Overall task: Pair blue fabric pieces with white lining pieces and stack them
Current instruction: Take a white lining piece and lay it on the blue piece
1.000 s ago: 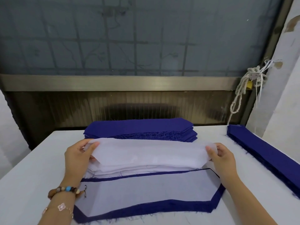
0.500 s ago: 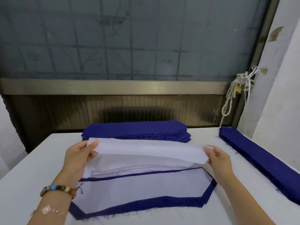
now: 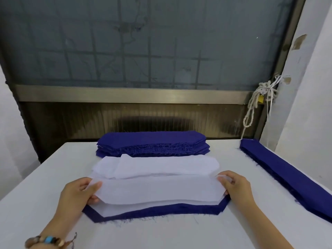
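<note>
A white lining piece (image 3: 159, 190) is stretched between my two hands just above a blue fabric piece (image 3: 161, 211) that lies nearest me on the white table (image 3: 179, 234). My left hand (image 3: 79, 194) pinches the lining's left end, and my right hand (image 3: 235, 186) pinches its right end. Another white lining layer shows on the blue piece below the held one. Behind it lies a pile of white lining pieces (image 3: 158, 165), and further back a stack of blue fabric pieces (image 3: 152, 143).
A long stack of narrow blue strips (image 3: 291, 177) runs along the table's right side. A window frame and dark panel stand behind the table's far edge. A white rope (image 3: 251, 112) hangs at the right by the wall.
Both hands have brought the white lining piece toward me, from over the white pile down onto the near blue piece. The pile of lining behind it is now uncovered.
</note>
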Tool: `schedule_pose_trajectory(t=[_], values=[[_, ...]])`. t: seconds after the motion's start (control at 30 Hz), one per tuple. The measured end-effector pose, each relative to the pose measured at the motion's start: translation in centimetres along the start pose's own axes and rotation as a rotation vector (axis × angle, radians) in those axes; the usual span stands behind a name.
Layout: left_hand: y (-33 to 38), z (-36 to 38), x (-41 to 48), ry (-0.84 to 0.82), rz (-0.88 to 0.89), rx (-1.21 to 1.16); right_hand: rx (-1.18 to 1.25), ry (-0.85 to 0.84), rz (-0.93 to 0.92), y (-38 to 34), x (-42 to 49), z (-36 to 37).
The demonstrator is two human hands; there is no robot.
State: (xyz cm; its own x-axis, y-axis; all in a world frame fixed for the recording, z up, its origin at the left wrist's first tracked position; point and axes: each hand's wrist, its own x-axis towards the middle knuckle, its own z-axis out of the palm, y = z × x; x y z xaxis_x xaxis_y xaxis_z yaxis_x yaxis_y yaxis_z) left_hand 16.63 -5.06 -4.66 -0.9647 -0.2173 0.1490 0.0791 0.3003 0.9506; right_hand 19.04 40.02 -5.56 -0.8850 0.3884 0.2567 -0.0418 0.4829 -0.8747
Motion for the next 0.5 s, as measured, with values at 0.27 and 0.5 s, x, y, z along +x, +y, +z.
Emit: schedule_pose_trajectory(t=[0.27,0.5], values=[[-0.57,-0.17,-0.90,0.017,0.129,0.296,-0.070,-0.065,-0.078,0.16,-0.27,0.18],[-0.53,-0.25,-0.95,0.033,0.172,0.283,-0.103,-0.045,-0.067,0.14,-0.34,0.23]])
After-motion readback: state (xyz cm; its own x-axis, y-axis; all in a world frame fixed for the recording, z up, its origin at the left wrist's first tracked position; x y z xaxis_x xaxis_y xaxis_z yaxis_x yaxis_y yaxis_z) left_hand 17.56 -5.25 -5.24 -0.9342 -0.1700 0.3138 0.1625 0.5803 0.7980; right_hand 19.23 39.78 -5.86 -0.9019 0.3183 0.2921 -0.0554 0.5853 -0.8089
